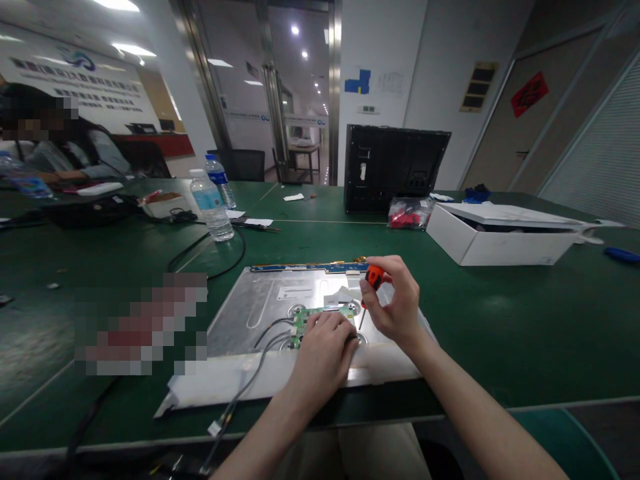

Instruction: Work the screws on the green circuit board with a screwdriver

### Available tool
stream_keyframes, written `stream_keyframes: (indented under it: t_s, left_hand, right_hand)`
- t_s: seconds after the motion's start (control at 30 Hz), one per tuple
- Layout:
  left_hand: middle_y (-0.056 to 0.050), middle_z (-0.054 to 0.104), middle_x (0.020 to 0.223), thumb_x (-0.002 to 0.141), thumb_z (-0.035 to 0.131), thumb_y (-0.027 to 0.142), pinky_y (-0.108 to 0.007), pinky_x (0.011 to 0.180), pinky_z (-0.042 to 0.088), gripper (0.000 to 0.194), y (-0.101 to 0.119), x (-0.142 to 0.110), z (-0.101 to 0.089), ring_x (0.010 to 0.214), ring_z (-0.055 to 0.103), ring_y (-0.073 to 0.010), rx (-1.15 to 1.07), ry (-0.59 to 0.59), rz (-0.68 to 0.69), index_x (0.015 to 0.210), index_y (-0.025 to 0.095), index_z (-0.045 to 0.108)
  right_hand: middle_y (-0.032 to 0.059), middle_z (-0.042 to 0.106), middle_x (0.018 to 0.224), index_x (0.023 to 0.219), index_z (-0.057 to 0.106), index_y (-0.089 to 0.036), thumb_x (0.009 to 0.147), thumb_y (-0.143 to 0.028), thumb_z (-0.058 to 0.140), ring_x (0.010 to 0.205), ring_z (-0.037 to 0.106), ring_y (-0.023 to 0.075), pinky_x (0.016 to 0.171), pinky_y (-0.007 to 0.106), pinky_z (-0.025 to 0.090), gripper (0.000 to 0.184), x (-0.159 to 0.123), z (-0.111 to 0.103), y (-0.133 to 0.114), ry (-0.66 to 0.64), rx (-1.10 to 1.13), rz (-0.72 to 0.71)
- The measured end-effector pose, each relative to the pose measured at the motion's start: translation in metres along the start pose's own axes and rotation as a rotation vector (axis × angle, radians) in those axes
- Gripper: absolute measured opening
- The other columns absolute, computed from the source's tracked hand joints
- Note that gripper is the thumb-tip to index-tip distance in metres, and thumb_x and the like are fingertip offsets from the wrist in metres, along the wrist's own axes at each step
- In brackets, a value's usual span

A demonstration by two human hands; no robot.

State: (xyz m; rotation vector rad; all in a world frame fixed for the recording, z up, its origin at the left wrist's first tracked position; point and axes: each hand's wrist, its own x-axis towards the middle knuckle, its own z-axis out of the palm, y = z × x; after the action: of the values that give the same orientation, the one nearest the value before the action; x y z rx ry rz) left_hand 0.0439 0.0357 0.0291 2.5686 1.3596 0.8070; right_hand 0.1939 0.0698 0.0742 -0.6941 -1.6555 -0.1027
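Observation:
A flat metal display panel (270, 303) lies back side up on the table in front of me. On its middle sits a green circuit board (301, 325), partly covered by my left hand (327, 340). The fingers of that hand are bent, with thumb and index tips close together by the board's right edge; what is between them is hidden. My right hand (400, 300) grips the orange and black handle of a screwdriver (374, 276). Its shaft slants down, with the tip near my left fingertips. Grey cables (265, 353) run from the board's left side over the panel's near edge.
Water bottles (213, 205) stand at the back left, near a black cable (244, 250). A black monitor housing (395, 167) and a bag of red parts (411, 213) are behind the panel. At right lies a white box (500, 233). Another person (95, 143) sits far left.

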Motion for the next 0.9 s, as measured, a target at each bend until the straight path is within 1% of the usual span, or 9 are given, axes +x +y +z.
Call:
stream_keyframes:
  t_s: [0.2, 0.47, 0.9]
  left_hand:
    - [-0.003, 0.064, 0.091, 0.082, 0.060, 0.011, -0.042, 0.089, 0.039, 0.008, 0.0003, 0.0003, -0.0015, 0.091, 0.056, -0.0230, -0.005, -0.010, -0.002, 0.082, 0.019, 0.062]
    - [-0.004, 0.064, 0.090, 0.082, 0.058, 0.012, -0.043, 0.089, 0.038, 0.008, -0.0008, -0.0004, 0.0012, 0.090, 0.056, -0.0234, 0.000, -0.008, 0.002, 0.082, 0.019, 0.062]
    - [-0.004, 0.064, 0.088, 0.085, 0.057, 0.012, -0.042, 0.088, 0.039, 0.009, -0.0017, 0.0002, 0.0024, 0.089, 0.056, -0.0227, 0.014, 0.006, 0.007, 0.080, 0.019, 0.061]
  right_hand:
    - [0.0028, 0.054, 0.088, 0.113, 0.052, -0.022, 0.084, -0.015, 0.055, 0.073, 0.053, 0.0137, 0.058, 0.026, 0.048, 0.030, -0.0003, -0.0003, 0.0007, -0.003, 0.004, -0.002]
    - [0.0019, 0.053, 0.088, 0.114, 0.052, -0.022, 0.084, -0.015, 0.055, 0.070, 0.052, 0.0116, 0.057, 0.023, 0.049, 0.030, -0.0014, 0.0010, 0.0014, -0.024, 0.077, 0.053]
    - [0.0036, 0.055, 0.090, 0.112, 0.052, -0.022, 0.084, -0.015, 0.055, 0.074, 0.053, 0.0138, 0.058, 0.025, 0.050, 0.029, -0.0027, 0.0034, 0.0016, -0.058, 0.069, 0.046]
